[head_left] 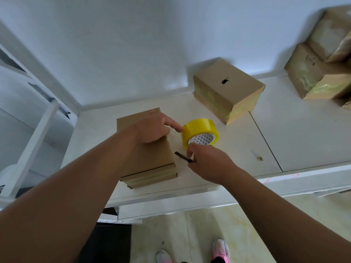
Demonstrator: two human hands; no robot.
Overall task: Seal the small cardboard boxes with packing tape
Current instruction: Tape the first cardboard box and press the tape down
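Small cardboard box [150,158], steadied under left hand [152,130] with forefinger stretched to tape roll [197,128]; cutter [182,156], pinched in right hand [209,164], best drawn across taut tape.

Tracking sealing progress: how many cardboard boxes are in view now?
4: the near box under the left hand, the middle box behind the tape roll, a lower box and an upper box piled far right. More may be hidden past that edge.

Pink shoes [220,248] on tiled floor [209,224]
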